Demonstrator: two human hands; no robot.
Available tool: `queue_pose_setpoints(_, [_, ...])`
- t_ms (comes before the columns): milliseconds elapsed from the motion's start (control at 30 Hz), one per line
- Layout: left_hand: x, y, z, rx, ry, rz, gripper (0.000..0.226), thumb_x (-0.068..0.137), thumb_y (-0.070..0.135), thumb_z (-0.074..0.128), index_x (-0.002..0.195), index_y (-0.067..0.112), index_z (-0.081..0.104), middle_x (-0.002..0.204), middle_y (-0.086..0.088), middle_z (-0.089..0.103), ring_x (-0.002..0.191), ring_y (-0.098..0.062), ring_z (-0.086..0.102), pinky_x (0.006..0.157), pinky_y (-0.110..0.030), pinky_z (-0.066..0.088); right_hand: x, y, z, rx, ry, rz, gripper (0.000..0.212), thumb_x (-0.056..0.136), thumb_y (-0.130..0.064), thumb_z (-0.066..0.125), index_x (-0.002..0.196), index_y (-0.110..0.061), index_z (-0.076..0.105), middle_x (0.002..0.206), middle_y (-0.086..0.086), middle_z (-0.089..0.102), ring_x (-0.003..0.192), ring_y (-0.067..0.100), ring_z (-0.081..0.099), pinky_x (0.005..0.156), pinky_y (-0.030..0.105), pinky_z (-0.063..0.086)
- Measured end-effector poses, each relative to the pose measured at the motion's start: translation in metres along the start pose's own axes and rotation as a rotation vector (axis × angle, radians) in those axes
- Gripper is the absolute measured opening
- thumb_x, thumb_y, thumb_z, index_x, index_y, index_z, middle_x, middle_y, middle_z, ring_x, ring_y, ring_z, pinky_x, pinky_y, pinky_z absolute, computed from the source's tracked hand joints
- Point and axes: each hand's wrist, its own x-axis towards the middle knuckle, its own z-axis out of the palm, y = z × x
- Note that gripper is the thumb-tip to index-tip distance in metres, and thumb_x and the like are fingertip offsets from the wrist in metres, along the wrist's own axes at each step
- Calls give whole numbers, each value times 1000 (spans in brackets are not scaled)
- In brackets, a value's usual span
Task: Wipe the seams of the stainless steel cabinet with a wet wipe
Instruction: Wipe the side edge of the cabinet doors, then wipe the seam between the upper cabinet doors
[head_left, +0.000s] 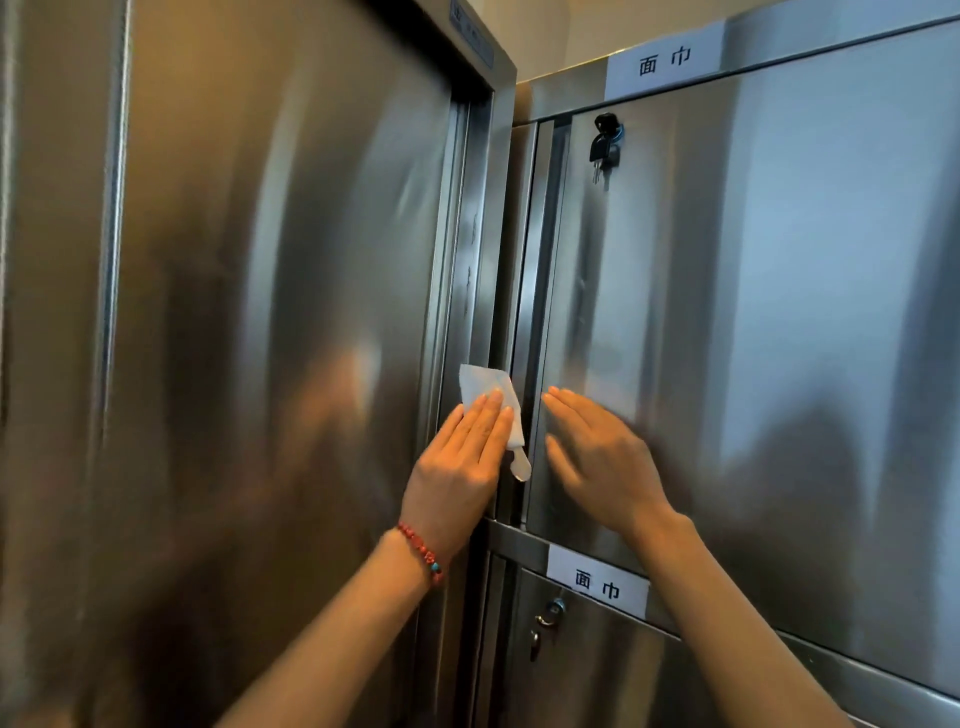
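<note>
Two stainless steel cabinets meet at a vertical seam (501, 291) in the middle of the view. My left hand (460, 467), with a red bead bracelet on the wrist, presses a white wet wipe (480, 387) flat against the seam at mid height. The wipe's lower corner hangs below my fingers. My right hand (602, 457) lies flat with fingers apart on the upper door of the right cabinet (779, 312), just right of the seam, holding nothing.
The left cabinet (260, 312) has a tall plain door. A bunch of keys (604, 145) hangs from the upper right door's lock. White paper labels (664, 61) sit above both right doors. A lower door lock (553, 613) is below my right forearm.
</note>
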Motion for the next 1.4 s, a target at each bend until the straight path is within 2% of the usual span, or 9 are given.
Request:
queue_pose_setpoints(167, [-16, 26, -33, 69, -105, -57, 35, 81, -1, 46, 110, -5, 66, 117, -22, 62, 107, -30, 62, 84, -45, 54, -26, -11, -20, 33, -44, -18, 45, 74, -12, 78, 116, -1, 65, 115, 13, 66, 105, 26, 65, 87, 39, 51])
queue_pose_setpoints(200, [-19, 31, -40, 77, -129, -69, 33, 78, -3, 55, 110, -5, 65, 117, -23, 62, 106, -31, 62, 83, -46, 54, -31, -12, -23, 53, -68, -8, 45, 77, -14, 76, 118, -2, 64, 118, 13, 65, 107, 26, 64, 89, 38, 50])
queue_pose_setpoints(267, [-26, 41, -53, 91, -189, -106, 45, 66, -9, 74, 110, -6, 65, 116, -23, 62, 106, -32, 62, 81, -48, 54, -42, -16, -29, 108, -117, 23, 43, 84, -18, 68, 125, -6, 59, 125, 10, 61, 115, 24, 59, 94, 35, 47])
queue_pose_setpoints(433, [-44, 61, -85, 114, -318, -163, 61, 49, -3, 88, 107, -3, 68, 111, -19, 66, 102, -28, 65, 80, -44, 55, -64, -33, -36, 215, -252, 51, 47, 96, -37, 47, 140, -21, 44, 141, -5, 47, 129, 10, 45, 102, 26, 40])
queue_pose_setpoints(633, [-70, 67, -127, 164, -468, -236, 68, 42, 9, 93, 105, 0, 69, 109, -16, 68, 99, -25, 66, 78, -39, 55, -85, -69, -41, 305, -334, 31, 50, 98, -44, 39, 144, -26, 36, 147, -8, 39, 134, 7, 36, 106, 22, 32])
queue_pose_setpoints(900, [-103, 71, -202, 248, -578, -293, 75, 31, 23, 96, 100, 6, 73, 104, -9, 70, 94, -20, 68, 75, -32, 56, -106, -137, -58, 418, -354, -51, 48, 98, -42, 39, 143, -24, 38, 145, -7, 42, 133, 7, 39, 105, 20, 28])
queue_pose_setpoints(1133, [-136, 69, -283, 338, -640, -328, 74, 31, 25, 96, 99, 8, 73, 105, -8, 70, 95, -18, 68, 76, -30, 55, -117, -207, -79, 514, -420, -105, 50, 98, -45, 33, 146, -30, 30, 149, -13, 33, 135, 2, 32, 106, 19, 29])
queue_pose_setpoints(1267, [-151, 68, -329, 382, -665, -354, 74, 30, 29, 95, 99, 9, 73, 104, -8, 70, 93, -18, 68, 74, -31, 56, -128, -251, -89, 587, -517, -124, 50, 98, -49, 31, 146, -35, 26, 151, -17, 27, 137, 3, 28, 108, 22, 24])
queue_pose_setpoints(1400, [-164, 71, -367, 426, -661, -383, 76, 29, 29, 95, 98, 7, 73, 102, -10, 71, 91, -19, 69, 73, -33, 57, -137, -284, -99, 626, -536, -176, 49, 98, -49, 30, 145, -36, 28, 150, -16, 29, 136, 3, 30, 103, 19, 19])
